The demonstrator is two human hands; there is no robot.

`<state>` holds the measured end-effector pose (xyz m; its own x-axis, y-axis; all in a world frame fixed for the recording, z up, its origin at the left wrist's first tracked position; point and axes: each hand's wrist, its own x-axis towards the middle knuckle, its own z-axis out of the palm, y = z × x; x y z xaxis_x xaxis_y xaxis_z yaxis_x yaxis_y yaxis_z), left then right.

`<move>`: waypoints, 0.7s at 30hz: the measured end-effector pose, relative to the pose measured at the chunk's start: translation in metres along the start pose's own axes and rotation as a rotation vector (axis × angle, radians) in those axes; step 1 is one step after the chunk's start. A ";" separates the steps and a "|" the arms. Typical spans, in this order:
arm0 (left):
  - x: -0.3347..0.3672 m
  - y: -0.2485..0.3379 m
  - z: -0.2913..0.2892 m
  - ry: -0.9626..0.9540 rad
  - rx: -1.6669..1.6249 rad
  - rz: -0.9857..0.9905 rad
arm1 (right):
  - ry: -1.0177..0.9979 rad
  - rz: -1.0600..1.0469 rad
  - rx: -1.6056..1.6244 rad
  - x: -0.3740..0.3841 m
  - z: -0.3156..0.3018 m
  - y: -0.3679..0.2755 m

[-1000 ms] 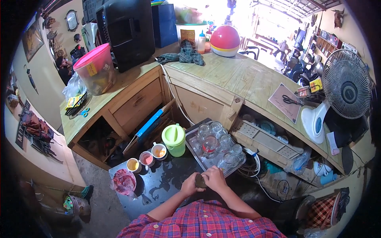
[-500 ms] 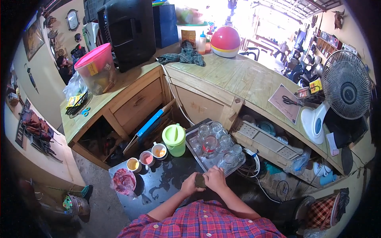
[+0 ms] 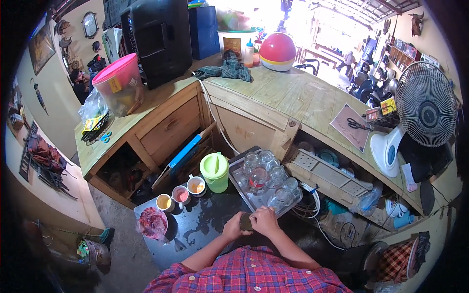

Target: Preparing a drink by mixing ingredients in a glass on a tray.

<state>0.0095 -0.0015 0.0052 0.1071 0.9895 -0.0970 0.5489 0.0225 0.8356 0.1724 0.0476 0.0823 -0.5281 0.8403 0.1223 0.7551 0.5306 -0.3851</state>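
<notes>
Close to my body, over the near edge of the dark table (image 3: 200, 229), a small round thing with a flat olive-brown top (image 3: 246, 222) sits between my hands. My left hand (image 3: 234, 227) curls around its left side. On its right side, my right hand (image 3: 264, 221) has its fingers bent and closed against it; its lower part is hidden. Just beyond my right hand lies a metal tray (image 3: 238, 181) of upturned clear glass mugs (image 3: 258, 178). A pale green lidded pitcher (image 3: 215, 172) stands left of the tray.
Three white cups (image 3: 196, 186) with coloured contents stand left of the pitcher. A plastic-wrapped reddish bowl (image 3: 153, 223) is at the table's left edge. Beyond rises a wooden counter (image 3: 288, 93) with a black speaker (image 3: 159, 44), a pink-lidded tub (image 3: 117, 85) and a fan (image 3: 429, 115).
</notes>
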 end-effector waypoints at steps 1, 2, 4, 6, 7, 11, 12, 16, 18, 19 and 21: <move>0.000 -0.001 0.001 0.000 0.000 0.001 | 0.001 0.000 0.000 0.000 0.000 0.000; 0.000 -0.003 0.001 0.000 0.000 -0.003 | 0.079 -0.012 0.093 0.001 0.000 -0.001; 0.000 -0.002 0.000 0.001 0.000 -0.008 | 0.157 -0.025 0.187 0.001 -0.001 -0.003; -0.001 0.004 -0.003 0.009 -0.012 0.019 | 0.085 -0.025 -0.051 0.000 -0.006 -0.007; -0.001 0.003 -0.002 0.008 -0.011 0.021 | 0.087 -0.024 -0.052 0.000 -0.003 -0.005; -0.001 0.001 -0.002 0.006 -0.017 -0.003 | 0.124 -0.084 0.092 0.001 0.000 -0.005; -0.002 0.001 -0.002 0.011 -0.027 -0.004 | 0.126 -0.080 0.019 0.001 -0.002 -0.007; -0.002 0.010 -0.004 -0.008 0.001 -0.026 | 0.039 -0.067 0.190 0.000 0.011 0.006; -0.003 0.007 -0.004 0.016 -0.026 0.002 | 0.231 -0.068 0.137 0.001 0.003 -0.003; -0.002 0.007 -0.004 0.016 -0.026 0.002 | 0.231 -0.068 0.136 0.001 0.004 -0.001; -0.002 0.007 -0.004 -0.006 -0.030 -0.026 | 0.064 -0.046 0.052 -0.001 0.004 0.003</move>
<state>0.0100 -0.0028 0.0130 0.0980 0.9877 -0.1222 0.5267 0.0527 0.8484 0.1732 0.0480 0.0771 -0.5344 0.8215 0.1987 0.7085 0.5636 -0.4248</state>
